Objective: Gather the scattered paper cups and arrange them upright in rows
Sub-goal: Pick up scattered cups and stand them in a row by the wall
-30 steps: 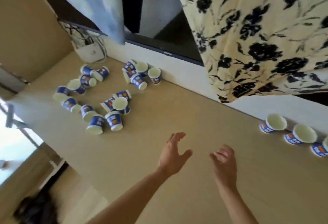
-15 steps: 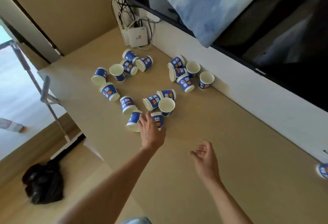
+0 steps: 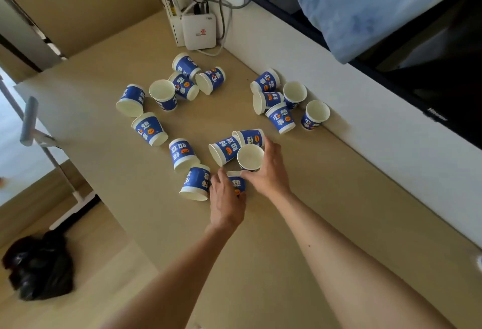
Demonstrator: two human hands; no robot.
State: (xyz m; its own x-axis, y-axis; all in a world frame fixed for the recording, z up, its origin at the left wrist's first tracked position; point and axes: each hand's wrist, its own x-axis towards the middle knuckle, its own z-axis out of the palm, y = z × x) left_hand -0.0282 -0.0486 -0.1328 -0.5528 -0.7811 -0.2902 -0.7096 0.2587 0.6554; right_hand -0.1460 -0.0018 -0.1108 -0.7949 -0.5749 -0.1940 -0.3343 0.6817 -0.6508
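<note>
The left hand point(image 3: 226, 199) curls round a fallen cup point(image 3: 238, 184); the right hand point(image 3: 270, 172) grips an upright cup point(image 3: 249, 157) (tapered blue paper, white inside) on the tan table point(image 3: 300, 224).

Cups point(image 3: 184, 155) on table point(image 3: 326, 198), router point(image 3: 199, 31) behind
</note>
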